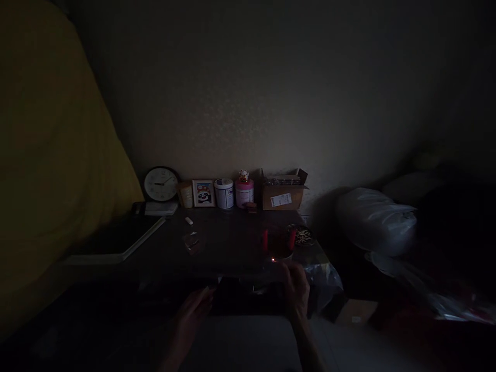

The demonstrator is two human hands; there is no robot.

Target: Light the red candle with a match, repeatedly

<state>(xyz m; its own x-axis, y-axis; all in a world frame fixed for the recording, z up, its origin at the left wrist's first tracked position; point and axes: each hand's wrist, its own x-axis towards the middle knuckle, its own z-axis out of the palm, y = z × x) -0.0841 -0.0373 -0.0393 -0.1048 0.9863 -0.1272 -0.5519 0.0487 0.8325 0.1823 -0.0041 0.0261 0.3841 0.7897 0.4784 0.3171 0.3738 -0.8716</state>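
Observation:
The room is very dark. My right hand [297, 284] is closed in a pinch near the table's front edge, on a match whose small glowing tip [273, 260] points left; its stick barely shows. Just beyond stand two red candles, a left one [265, 239] and a right one [292, 239], with a dark round dish [285, 255] between them and me. To their right lies a plate of several thin sticks [304, 236], which look like matchsticks. Lower left, my left hand [194, 306] has its fingers closed; what they hold is too dark to make out.
Along the wall stand a clock [160, 184], a framed panda picture [203, 194], a white tin [224, 194], a pink tin [244, 194] and an open cardboard box [283, 197]. A small clear packet [191, 243] lies on the table [232, 232]. White plastic bags [374, 219] are at right.

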